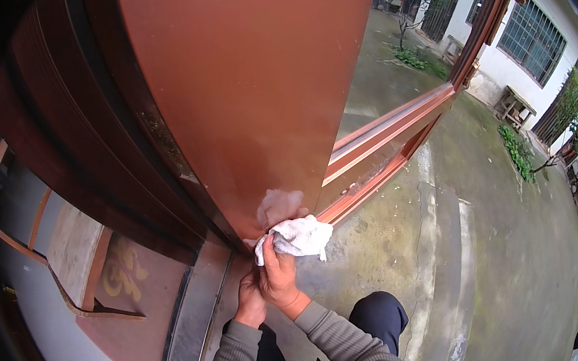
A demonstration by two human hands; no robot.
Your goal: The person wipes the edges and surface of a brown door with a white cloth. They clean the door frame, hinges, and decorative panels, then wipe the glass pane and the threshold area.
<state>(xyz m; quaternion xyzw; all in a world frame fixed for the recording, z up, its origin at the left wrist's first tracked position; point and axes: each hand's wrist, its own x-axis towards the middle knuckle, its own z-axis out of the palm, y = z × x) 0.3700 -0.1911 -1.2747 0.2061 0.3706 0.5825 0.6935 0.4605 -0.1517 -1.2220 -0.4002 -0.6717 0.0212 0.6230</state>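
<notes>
A white cloth (301, 236) is gripped in my right hand (278, 280), close to the lower corner of a reddish-brown door panel (236, 80). Its blurred reflection shows in the glossy panel just above. My left hand (252, 298) is raised close beside the right one, near the panel's bottom edge; its fingers are partly hidden behind the right hand, so what they touch cannot be told. To the right of the panel stands a brown-framed glass door (394, 133), angled out over the concrete yard.
A dark door frame (114, 135) and metal threshold (201, 287) are at the left. Inside lie a red mat (145, 292) and a wooden-framed piece of furniture (72, 253). Outside are a concrete yard (523, 268), a small wooden table (518, 101), plants (516, 151) and a barred window (532, 38).
</notes>
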